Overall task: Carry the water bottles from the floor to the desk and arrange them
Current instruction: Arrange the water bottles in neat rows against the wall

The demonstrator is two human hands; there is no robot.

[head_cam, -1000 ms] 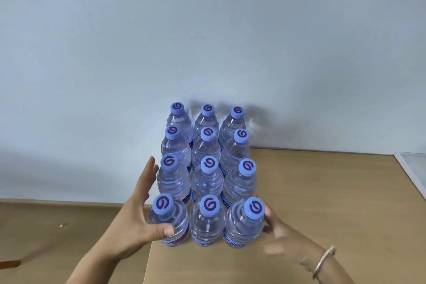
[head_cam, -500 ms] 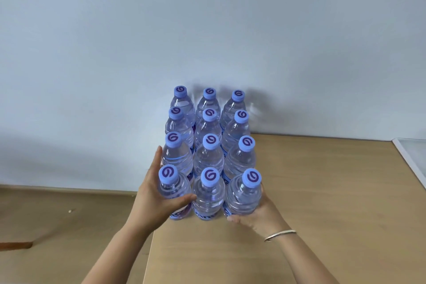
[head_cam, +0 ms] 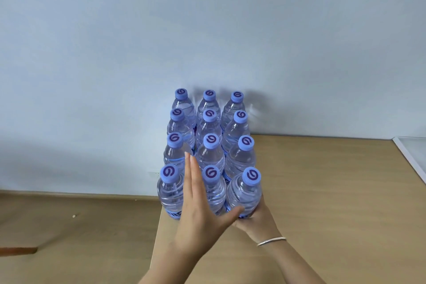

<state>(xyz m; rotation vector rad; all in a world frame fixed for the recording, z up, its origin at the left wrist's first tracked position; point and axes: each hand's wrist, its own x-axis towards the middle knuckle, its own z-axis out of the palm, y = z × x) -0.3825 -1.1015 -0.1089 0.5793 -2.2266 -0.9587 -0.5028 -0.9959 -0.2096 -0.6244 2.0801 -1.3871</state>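
Note:
Several clear water bottles point(head_cam: 239, 157) with blue caps stand upright in three tight columns on the wooden desk point(head_cam: 322, 191), at its left edge against the wall. My left hand point(head_cam: 200, 210) is flat with straight fingers, lying across the front row between the front left bottle point(head_cam: 169, 191) and the middle one, thumb stretched to the right. My right hand point(head_cam: 260, 219), with a bracelet on the wrist, cups the lower part of the front right bottle point(head_cam: 245, 193); its fingers are hidden behind that bottle.
The wooden floor point(head_cam: 69, 226) lies to the left below the desk edge, with a reddish object point(head_cam: 18, 250) at the far left. A white-edged panel point(head_cam: 412, 157) sits at the desk's right side. A plain wall stands directly behind the bottles.
My left hand has let go of the front left bottle and now lies flat across the front row. My right hand stays at the front right bottle.

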